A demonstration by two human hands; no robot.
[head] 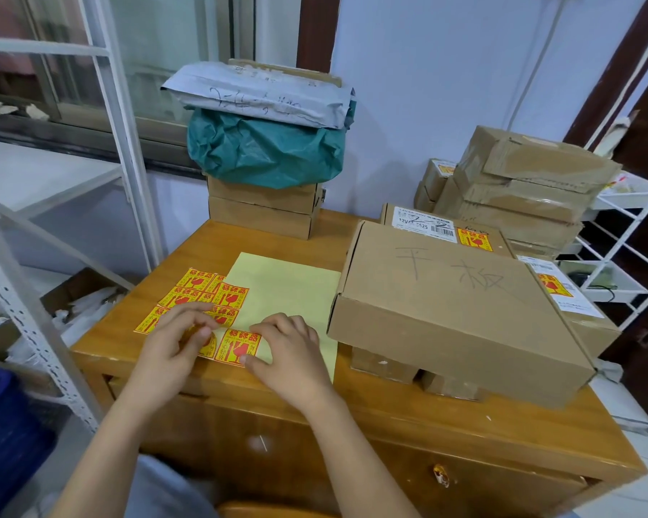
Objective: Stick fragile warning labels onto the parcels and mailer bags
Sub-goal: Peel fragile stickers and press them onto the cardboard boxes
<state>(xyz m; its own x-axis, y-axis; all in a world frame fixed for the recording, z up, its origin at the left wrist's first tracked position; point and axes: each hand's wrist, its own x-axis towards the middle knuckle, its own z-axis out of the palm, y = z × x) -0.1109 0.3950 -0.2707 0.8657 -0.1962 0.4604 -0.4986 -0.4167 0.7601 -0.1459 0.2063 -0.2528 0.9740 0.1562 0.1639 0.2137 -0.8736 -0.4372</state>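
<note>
Several yellow-and-red fragile labels (pixel 199 289) lie on a pale yellow backing sheet (pixel 289 289) on the wooden desk (pixel 240 390). My left hand (pixel 176 342) pinches a curled label at the sheet's near left edge. My right hand (pixel 289 353) presses the sheet beside another label (pixel 236 349), thumb on its corner. A large flat cardboard box (pixel 446 315) with handwriting lies at the right, with no label on its top. Behind it, boxes (pixel 476 239) carry fragile labels. A grey mailer bag (pixel 259 95) and a green mailer bag (pixel 262 151) sit on stacked boxes (pixel 262 207) at the back.
A stack of taped brown parcels (pixel 520 188) stands at the back right beside a white wire rack (pixel 621 263). A white metal shelf frame (pixel 34 312) stands at the left, with a blue bin (pixel 4 424) below it. Small boxes (pixel 416 375) support the large box.
</note>
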